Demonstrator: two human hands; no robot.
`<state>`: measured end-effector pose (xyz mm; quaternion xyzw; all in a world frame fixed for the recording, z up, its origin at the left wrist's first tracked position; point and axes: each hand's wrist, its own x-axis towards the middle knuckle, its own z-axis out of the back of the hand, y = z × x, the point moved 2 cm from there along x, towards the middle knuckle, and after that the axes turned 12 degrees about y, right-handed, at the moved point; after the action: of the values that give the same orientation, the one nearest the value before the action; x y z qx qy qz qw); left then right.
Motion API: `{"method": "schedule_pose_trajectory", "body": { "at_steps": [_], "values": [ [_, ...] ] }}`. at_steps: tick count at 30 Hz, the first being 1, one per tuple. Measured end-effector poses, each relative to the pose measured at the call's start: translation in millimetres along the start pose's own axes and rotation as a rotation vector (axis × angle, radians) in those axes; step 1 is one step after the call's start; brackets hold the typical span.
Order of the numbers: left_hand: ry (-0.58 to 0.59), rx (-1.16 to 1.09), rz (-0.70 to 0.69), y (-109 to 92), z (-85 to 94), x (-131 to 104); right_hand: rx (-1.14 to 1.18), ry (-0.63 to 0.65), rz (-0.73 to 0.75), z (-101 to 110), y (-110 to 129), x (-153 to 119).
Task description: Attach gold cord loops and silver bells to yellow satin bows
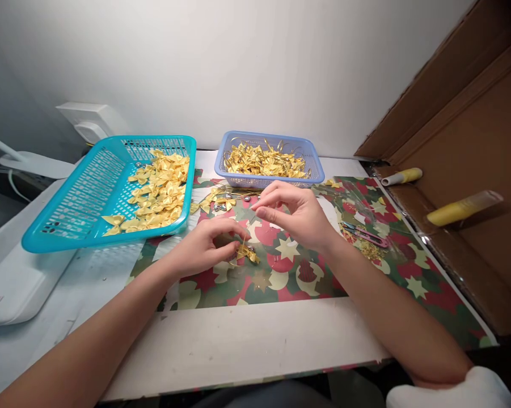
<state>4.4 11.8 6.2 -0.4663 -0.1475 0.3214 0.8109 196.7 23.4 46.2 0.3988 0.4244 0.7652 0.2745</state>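
My left hand (208,245) is closed, thumb and forefinger pinching a small yellow ribbon bow (249,255) just above the patterned mat. Something small and shiny, perhaps a bell, shows on the bow. Slightly higher and to the right, my right hand (292,212) pinches a thin, needle-like piece (252,216) between thumb and forefinger; its exact kind is too fine to make out. Behind the hands lie small silver bells (219,207), loose yellow bows (208,199) and thin gold wires (238,191).
A turquoise basket (97,241) of yellow bows stands at left, partly over a white device (21,283). At the back is a blue-purple basket (272,182) of bows with gold wires. Pink-handled thread snips (368,235) lie right, beside cut scraps (370,249). A cardboard wall (463,153) borders the right.
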Motion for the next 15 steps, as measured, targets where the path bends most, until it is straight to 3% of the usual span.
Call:
{"method": "schedule_pose_trajectory", "body": {
  "at_steps": [4,15],
  "values": [
    [0.021,0.031,-0.088,-3.9,0.4,1.0,-0.014,0.005,-0.013,0.6,-1.9,0.3],
    [-0.039,0.070,-0.060,3.6,-4.1,0.6,-0.058,-0.024,-0.010,7.8,-6.9,1.8]
  ]
}}
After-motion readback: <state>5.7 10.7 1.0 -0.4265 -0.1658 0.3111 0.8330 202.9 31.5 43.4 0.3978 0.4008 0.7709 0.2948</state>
